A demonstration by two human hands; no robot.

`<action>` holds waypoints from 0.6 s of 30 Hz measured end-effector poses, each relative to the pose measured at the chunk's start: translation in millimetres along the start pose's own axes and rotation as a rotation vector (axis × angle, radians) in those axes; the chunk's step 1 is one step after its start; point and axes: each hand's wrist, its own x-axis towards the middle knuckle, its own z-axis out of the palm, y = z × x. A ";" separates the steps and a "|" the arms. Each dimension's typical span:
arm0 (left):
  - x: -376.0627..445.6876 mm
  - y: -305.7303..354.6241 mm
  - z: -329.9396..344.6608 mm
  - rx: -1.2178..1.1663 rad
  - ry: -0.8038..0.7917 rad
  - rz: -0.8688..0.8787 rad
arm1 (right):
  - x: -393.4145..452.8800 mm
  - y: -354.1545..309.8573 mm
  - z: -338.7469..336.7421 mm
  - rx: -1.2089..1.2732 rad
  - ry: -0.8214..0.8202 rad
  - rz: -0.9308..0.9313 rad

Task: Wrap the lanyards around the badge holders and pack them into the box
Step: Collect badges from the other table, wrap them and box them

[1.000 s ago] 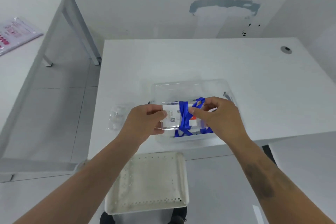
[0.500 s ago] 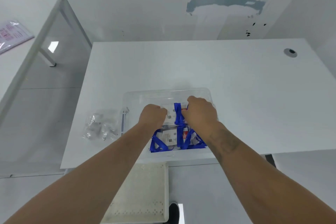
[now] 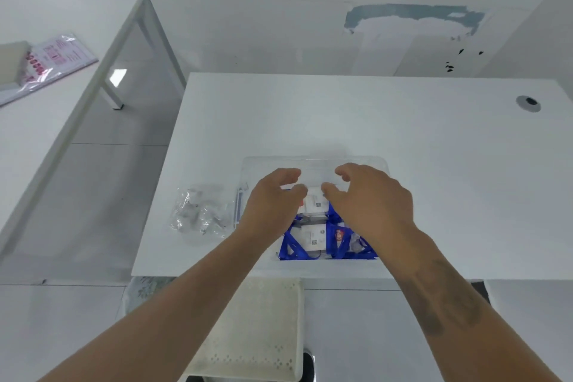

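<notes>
At the table's near edge:
Box (image 3: 313, 161): your hands hover over it, badges (image 3: 314, 234) packed inside.
Left hand (image 3: 273, 205): loose, empty.
Right hand (image 3: 369, 198): loose, empty.

Clear plastic box (image 3: 313, 161) on the white table (image 3: 341, 121), at its near edge. Inside it, blue-lanyard-wrapped badge holders (image 3: 316, 234) lie toward the near side. Left hand (image 3: 273, 205) and right hand (image 3: 369, 198) are above the box, side by side. Crumpled clear plastic bags (image 3: 198, 211) lie on the table just left of the box. A white perforated stool (image 3: 251, 326) stands in front of the table, below its edge.
</notes>
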 end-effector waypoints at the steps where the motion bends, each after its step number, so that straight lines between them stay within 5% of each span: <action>1: -7.2 -2.6 -10.6 -0.025 0.022 0.046 | -6.1 -3.3 -0.1 0.045 0.023 0.000; 10: -59.2 -65.4 -135.9 -0.091 0.168 0.152 | -72.9 -99.4 51.2 0.587 0.082 -0.165; 18: -78.5 -142.6 -276.8 -0.056 0.092 0.132 | -127.0 -233.6 122.3 0.812 0.012 -0.118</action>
